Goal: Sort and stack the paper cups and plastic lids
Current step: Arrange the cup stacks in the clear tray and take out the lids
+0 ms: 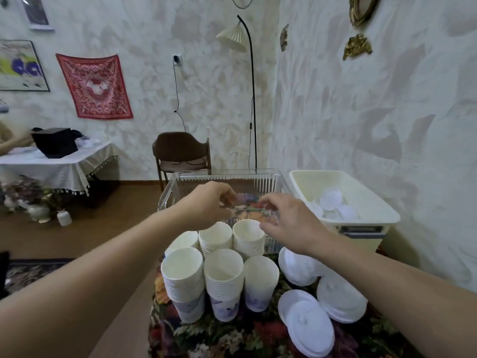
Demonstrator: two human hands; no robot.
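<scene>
2 hands [242, 210] over the clear bin [280, 177], fingers curled, perhaps pinching something.

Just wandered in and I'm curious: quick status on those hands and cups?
Both hands, left hand and right hand, over the clear bin, grip unclear. Paper cups stacked in front. Lids piled right, more in cream tub. Nothing blocking.
</scene>
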